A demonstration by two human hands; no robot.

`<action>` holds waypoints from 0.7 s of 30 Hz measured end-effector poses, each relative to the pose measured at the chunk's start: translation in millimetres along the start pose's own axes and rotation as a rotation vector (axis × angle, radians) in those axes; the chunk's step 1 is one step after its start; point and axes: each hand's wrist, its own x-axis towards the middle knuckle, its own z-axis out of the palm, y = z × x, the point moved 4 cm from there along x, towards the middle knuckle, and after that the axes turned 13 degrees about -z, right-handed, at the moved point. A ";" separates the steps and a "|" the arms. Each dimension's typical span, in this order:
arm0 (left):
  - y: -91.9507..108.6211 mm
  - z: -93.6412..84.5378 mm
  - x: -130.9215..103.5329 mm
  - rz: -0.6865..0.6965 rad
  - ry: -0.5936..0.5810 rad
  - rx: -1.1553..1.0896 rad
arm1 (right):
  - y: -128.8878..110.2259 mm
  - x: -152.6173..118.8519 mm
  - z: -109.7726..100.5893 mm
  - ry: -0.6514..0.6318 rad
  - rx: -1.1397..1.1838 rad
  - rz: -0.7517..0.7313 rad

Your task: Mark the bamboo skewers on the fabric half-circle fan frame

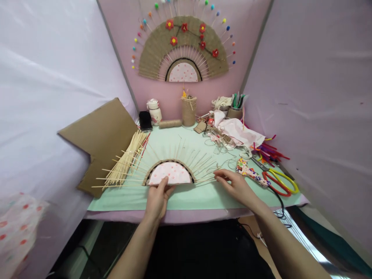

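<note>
A half-round fan base, covered in white cloth with pink dots and edged in cardboard and black cord, lies on the table. Thin sticks spread from its curved edge. My left hand grips the base at its straight lower edge, thumb on top of the cloth. Over at the right end of the fan, my right hand has thumb and fingertips pinched together by the lowest stick tips. Some thread seems to run among those right-hand sticks; what exactly is between the fingertips is too small to tell.
Left of the fan are a bundle of sticks and brown cardboard. A patterned glue gun and scissors lie at right. Behind stand a twine-wrapped jar and a white bottle. A finished fan hangs on the wall.
</note>
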 end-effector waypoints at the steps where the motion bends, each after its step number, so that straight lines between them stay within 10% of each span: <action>1: 1.9 -3.2 -1.9 0.017 0.011 0.000 | 1.1 1.1 -10.5 -0.017 -0.032 0.006; 6: 11.4 -17.3 -10.5 0.153 0.083 -0.049 | 19.9 29.1 -62.1 -0.091 -0.341 0.071; 13: 18.4 -25.3 -12.7 0.199 0.108 -0.063 | 65.4 82.2 -20.1 -0.702 -0.518 0.153; 21: 13.8 -28.8 -14.0 0.143 0.105 -0.040 | 116.7 165.2 -7.5 -0.534 -0.412 0.287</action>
